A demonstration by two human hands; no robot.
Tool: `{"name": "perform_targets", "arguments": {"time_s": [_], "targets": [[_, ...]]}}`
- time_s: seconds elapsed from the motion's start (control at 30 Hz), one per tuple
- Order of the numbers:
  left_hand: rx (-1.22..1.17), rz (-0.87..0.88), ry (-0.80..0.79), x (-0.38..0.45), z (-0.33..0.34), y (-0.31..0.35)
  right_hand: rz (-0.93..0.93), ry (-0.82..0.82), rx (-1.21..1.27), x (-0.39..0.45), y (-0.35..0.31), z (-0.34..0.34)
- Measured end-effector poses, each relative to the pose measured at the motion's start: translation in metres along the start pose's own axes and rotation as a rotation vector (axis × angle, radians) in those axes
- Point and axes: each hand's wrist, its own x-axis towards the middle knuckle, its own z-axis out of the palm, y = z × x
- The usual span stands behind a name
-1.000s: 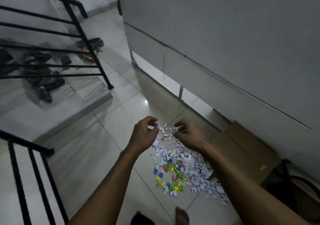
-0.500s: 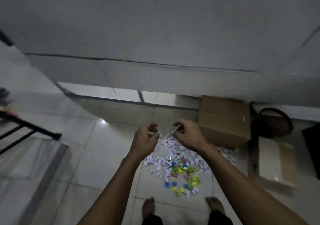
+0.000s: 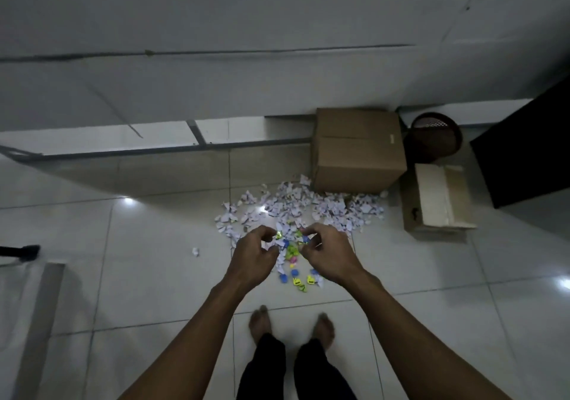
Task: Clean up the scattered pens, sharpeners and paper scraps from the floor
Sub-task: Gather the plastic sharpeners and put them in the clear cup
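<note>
Head view looks steeply down at a pale tiled floor (image 3: 148, 276) in dim light, where a person stands barefoot, both feet (image 3: 262, 322) near the bottom centre and dark trouser legs below them. Both forearms reach forward over the floor. The left hand (image 3: 253, 254) and the right hand (image 3: 330, 254) hang close together above the near edge of the mess, backs toward the camera, fingers curled inward with thumb and forefinger drawn near each other; whether either hand actually has something pinched cannot be told, since the fingertips are dark and blurred against the litter behind them. The paper scraps (image 3: 308, 208), small white torn pieces, lie in a broad patch on the floor just beyond the hands, stretching right to the foot of a closed cardboard box (image 3: 357, 149). One stray scrap (image 3: 195, 251) sits apart to the left. The sharpeners (image 3: 296, 276), small pieces in blue, yellow, green and pink, cluster between and just near of the hands, nearer the feet than the paper. Pens cannot be made out. To the right of the box lies a flatter open carton (image 3: 438, 199), and behind it, against the wall (image 3: 277, 44), stands a dark round mesh basket (image 3: 435, 134). A dark panel (image 3: 524, 152) fills the far right.
</note>
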Motion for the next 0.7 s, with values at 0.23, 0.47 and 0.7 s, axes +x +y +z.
{"name": "perform_targets", "arguments": {"time_s": [0.23,0.47,0.7], "targets": [[0.021,-0.040,-0.068,0.043,0.073,-0.061,0.051,-0.031,-0.045,0.036,0.081,0.043],[0.057,-0.014,-0.067,0.129,0.154,-0.150,0.054,-0.062,-0.106,0.118,0.180,0.111],[0.122,-0.030,0.023,0.242,0.241,-0.271,0.035,-0.054,-0.134,0.226,0.282,0.206]]}}
